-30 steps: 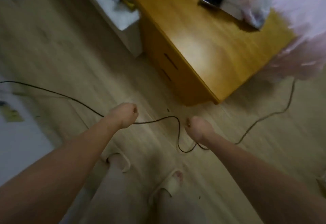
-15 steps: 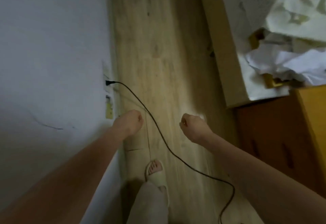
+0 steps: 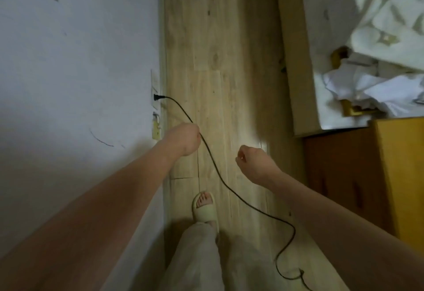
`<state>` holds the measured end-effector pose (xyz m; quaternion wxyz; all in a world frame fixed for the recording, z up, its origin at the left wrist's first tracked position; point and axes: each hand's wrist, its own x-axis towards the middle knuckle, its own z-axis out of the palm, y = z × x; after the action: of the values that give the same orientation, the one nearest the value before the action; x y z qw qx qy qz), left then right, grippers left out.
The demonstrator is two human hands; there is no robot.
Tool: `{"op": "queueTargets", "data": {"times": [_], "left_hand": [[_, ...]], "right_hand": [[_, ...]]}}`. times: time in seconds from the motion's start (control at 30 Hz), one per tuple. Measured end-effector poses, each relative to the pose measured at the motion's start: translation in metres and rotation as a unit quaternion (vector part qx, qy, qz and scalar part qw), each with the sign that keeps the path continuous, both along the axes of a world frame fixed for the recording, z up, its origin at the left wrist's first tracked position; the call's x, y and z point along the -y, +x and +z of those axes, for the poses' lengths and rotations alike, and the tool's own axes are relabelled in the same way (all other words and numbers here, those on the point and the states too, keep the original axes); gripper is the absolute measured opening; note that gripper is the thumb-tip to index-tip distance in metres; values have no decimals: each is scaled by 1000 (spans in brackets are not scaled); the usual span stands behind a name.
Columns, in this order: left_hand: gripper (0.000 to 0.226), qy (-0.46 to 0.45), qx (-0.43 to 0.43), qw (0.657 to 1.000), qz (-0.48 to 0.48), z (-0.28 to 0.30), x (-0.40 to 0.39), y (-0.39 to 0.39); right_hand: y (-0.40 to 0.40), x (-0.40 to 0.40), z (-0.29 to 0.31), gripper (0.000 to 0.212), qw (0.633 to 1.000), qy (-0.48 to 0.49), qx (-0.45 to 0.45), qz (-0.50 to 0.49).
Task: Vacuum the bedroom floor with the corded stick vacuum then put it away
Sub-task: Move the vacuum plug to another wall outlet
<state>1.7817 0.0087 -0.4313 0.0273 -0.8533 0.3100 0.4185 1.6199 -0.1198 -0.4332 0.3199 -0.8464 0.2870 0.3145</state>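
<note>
Head view: left hand (image 3: 183, 139) curls round the thin black power cord (image 3: 213, 164), whose black plug (image 3: 156, 98) sits in the wall socket just beyond it. Right hand (image 3: 254, 164) is fisted, empty. Best slide forward and pull the plug straight out.

Dim soft indoor light, faint floor (image 3: 229, 61) glare, blurred edges, wide-angle warping

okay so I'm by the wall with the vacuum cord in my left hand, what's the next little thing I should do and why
Probably slide your left hand along the black cord up to the plug and grip the plug itself. It sits in the wall outlet, and your hand holds the cord a little short of it, so pulling from there would strain the cord. Your right hand is curled and holds nothing.
</note>
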Motion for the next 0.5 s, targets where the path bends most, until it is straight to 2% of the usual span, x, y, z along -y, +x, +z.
{"op": "queueTargets", "data": {"times": [0.13,0.23,0.4,0.5], "left_hand": [[31,-26,35,997,-71,69,40,-63],[31,-50,64,990,-119,124,76,-140],[22,-106,62,973,-196,195,134,-319],[23,-133,40,955,-262,232,172,-448]], "right_hand": [[-86,26,71,20,998,-30,10,-54],[-173,44,127,15,994,-54,36,-93],[-364,66,199,13,978,-84,86,-172],[-498,76,236,16,955,-98,114,-257]]}}
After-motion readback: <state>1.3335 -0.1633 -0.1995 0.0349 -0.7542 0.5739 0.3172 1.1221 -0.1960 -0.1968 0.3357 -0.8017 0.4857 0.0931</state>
